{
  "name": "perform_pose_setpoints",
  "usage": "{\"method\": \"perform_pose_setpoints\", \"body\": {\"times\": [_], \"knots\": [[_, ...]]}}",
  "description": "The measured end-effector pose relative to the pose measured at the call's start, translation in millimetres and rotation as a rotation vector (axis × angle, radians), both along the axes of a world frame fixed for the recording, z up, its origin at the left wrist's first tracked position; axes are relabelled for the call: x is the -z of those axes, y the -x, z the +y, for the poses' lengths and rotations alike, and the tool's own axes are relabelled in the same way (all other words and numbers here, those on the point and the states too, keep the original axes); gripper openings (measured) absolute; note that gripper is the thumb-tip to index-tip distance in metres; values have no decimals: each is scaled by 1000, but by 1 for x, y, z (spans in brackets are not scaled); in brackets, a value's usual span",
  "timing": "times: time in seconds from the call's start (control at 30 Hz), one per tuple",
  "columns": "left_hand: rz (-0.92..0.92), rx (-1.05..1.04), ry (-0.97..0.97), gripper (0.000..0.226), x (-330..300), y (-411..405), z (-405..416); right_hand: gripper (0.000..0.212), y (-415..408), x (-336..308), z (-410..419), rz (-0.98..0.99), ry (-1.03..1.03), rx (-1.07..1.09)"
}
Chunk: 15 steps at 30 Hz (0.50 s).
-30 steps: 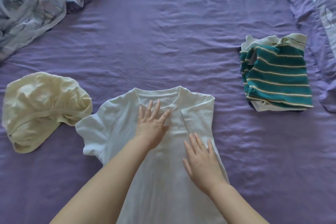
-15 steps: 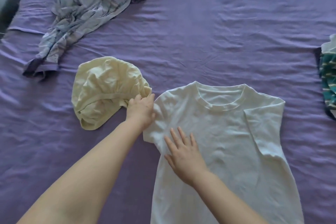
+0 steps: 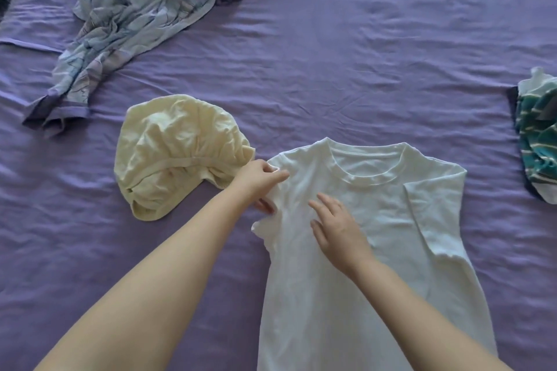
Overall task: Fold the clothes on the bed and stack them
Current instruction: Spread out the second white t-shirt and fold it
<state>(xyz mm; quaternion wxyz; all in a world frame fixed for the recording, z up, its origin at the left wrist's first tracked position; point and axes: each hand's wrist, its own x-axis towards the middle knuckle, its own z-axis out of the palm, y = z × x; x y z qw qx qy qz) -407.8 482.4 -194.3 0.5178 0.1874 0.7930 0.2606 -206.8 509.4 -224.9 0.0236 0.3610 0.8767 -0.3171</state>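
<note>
**Left sleeve about to be folded in**

The plain white cotton T-shirt [image 3: 376, 235] lies flat, face up, on the wrinkled purple bedsheet [image 3: 361, 54], its right sleeve already turned inward. The right hand [image 3: 337, 229] rests on the chest with fingers spread and relaxed, probably to pin the cloth. The left hand [image 3: 259, 184] pinches the left sleeve at the shoulder (apparently to fold it over). Just beside it sits a crumpled pale-yellow garment [image 3: 177, 153]; farther off lie a rumpled blue patterned garment [image 3: 135, 15] and, at the right edge, a teal striped folded garment [image 3: 539, 141].
</note>
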Motion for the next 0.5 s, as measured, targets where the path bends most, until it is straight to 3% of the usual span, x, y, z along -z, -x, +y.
{"method": "perform_pose_setpoints", "body": {"times": [0.07,0.17,0.23,0.3,0.4,0.5], "knots": [[-321,-141,-1,26,-3,-11,7,40,-8,-4,8,-17,39,67],[-373,-199,-77,23,4,-24,17,46,-16,-5,13,-9,72,100],[-218,-65,-112,34,12,-29,18,50,-17,-4,10,10,73,104],[70,223,-151,46,19,-27,15,53,-17,-3,4,11,61,86],[460,673,-140,42,24,-23,9,57,-15,1,-5,-24,30,-27],[610,965,-145,36,25,-21,7,60,-10,4,-11,-26,-9,-130]]}}
